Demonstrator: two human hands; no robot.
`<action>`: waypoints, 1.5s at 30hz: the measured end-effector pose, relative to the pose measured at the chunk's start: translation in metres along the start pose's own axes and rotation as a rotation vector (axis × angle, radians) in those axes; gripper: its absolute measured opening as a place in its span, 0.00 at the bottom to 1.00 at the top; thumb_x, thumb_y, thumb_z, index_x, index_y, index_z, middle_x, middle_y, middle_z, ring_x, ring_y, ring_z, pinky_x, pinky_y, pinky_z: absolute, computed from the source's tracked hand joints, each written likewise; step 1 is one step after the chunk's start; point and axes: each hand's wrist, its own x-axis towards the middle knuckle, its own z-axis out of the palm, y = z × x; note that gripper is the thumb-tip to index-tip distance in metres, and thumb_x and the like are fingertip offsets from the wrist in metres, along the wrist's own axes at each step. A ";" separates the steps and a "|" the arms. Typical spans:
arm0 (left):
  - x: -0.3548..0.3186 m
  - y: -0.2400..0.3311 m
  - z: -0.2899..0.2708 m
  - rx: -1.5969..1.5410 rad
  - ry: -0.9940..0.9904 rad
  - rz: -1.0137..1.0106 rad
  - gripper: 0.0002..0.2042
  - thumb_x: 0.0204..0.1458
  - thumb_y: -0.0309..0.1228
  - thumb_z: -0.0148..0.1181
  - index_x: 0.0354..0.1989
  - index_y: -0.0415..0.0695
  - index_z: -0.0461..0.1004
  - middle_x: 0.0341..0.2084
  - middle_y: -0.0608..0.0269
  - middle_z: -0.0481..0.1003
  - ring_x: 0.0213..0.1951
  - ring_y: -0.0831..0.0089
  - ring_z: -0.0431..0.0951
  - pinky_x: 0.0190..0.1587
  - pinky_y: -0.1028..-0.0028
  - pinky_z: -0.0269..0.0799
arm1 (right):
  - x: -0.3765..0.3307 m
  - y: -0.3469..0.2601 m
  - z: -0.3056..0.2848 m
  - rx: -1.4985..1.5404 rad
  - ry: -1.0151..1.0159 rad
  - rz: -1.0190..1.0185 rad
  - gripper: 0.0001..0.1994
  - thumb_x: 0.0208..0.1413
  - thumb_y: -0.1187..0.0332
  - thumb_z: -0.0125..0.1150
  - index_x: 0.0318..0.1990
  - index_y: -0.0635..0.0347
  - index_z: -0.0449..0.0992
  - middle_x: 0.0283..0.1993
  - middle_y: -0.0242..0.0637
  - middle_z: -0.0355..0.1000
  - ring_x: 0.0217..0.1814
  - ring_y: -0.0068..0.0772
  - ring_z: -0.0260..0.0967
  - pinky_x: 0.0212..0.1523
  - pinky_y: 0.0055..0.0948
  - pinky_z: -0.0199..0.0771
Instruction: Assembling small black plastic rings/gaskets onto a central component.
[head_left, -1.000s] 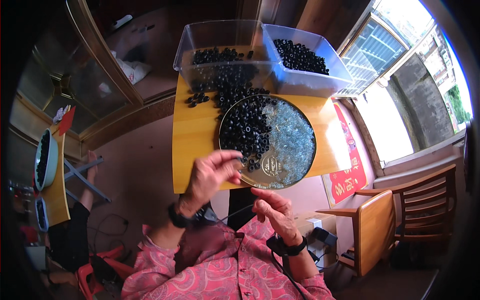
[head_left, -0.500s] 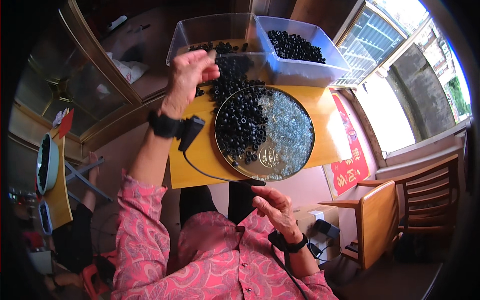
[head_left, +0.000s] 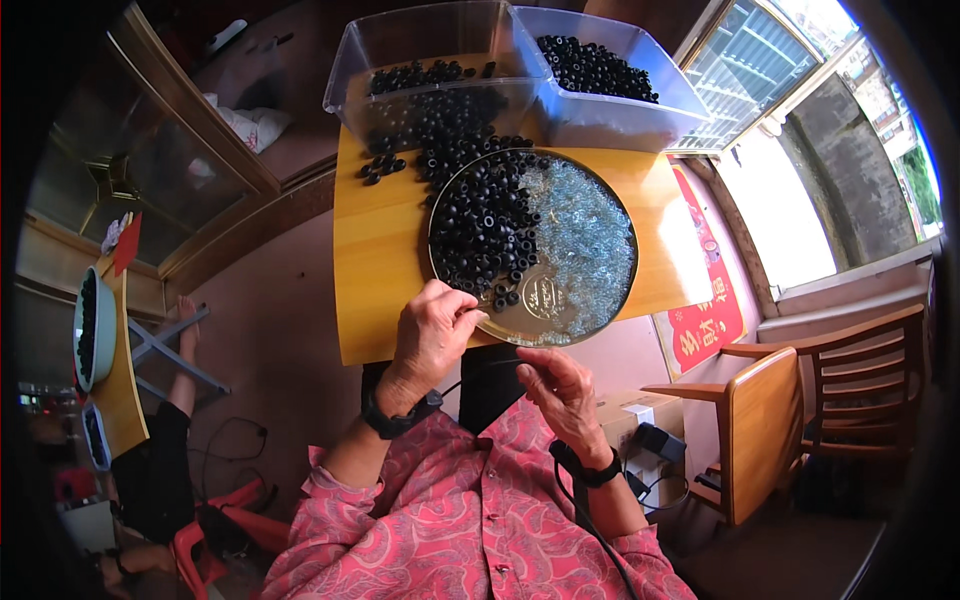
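A round metal tray (head_left: 545,290) lies on a small wooden table. Its left half carries a heap of small black ring-like pieces (head_left: 485,225), and its right half a spread of tiny clear pieces (head_left: 590,240). My left hand (head_left: 435,325) is at the tray's near left rim, thumb and fingers pinched together; anything between them is too small to make out. Just beyond the table's front edge, my right hand (head_left: 560,390) hangs with thumb and forefinger closed together and the other fingers curled. Whatever it may hold cannot be seen.
Behind the tray stand two clear plastic bins (head_left: 430,100), (head_left: 625,125) with black pieces; more black pieces spill onto the wooden table (head_left: 385,290). A wooden chair (head_left: 765,435) and a cardboard box (head_left: 610,415) are at right. Another person's leg (head_left: 185,350) shows at left.
My left hand has come down from the left bin to the tray's near rim. My right hand has shifted slightly right, its fingers still curled.
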 end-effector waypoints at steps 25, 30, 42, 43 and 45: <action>-0.030 0.005 0.002 -0.954 0.012 -0.490 0.12 0.58 0.33 0.58 0.42 0.38 0.70 0.29 0.62 0.76 0.26 0.79 0.77 0.30 0.78 0.78 | 0.017 0.002 0.002 -0.476 0.209 -0.228 0.09 0.49 0.78 0.63 0.39 0.62 0.75 0.29 0.42 0.69 0.27 0.43 0.71 0.25 0.35 0.69; -0.042 0.009 0.002 -1.086 -0.077 -0.588 0.13 0.59 0.36 0.56 0.44 0.38 0.73 0.30 0.59 0.77 0.26 0.78 0.78 0.29 0.76 0.79 | 0.024 0.009 -0.008 -0.624 0.358 -0.214 0.07 0.50 0.76 0.63 0.37 0.57 0.75 0.29 0.40 0.68 0.26 0.42 0.70 0.24 0.36 0.69; -0.050 0.007 0.008 -1.309 -0.149 -0.641 0.13 0.60 0.35 0.54 0.45 0.38 0.74 0.30 0.58 0.77 0.25 0.79 0.78 0.28 0.77 0.79 | 0.045 0.009 -0.011 -0.907 0.362 -0.039 0.05 0.55 0.66 0.59 0.37 0.54 0.75 0.33 0.41 0.68 0.30 0.47 0.71 0.28 0.43 0.69; -0.051 0.005 0.010 -1.330 -0.148 -0.633 0.13 0.60 0.34 0.54 0.45 0.38 0.74 0.31 0.57 0.77 0.26 0.79 0.78 0.29 0.76 0.79 | 0.045 0.009 -0.010 -0.907 0.360 -0.040 0.05 0.55 0.66 0.59 0.37 0.54 0.75 0.33 0.41 0.68 0.30 0.47 0.71 0.28 0.43 0.69; -0.052 0.004 0.011 -1.352 -0.144 -0.626 0.12 0.60 0.34 0.54 0.45 0.38 0.74 0.32 0.57 0.77 0.27 0.78 0.78 0.31 0.76 0.79 | 0.046 0.008 -0.010 -0.887 0.368 -0.064 0.03 0.55 0.67 0.58 0.36 0.53 0.74 0.33 0.41 0.68 0.30 0.48 0.71 0.29 0.43 0.69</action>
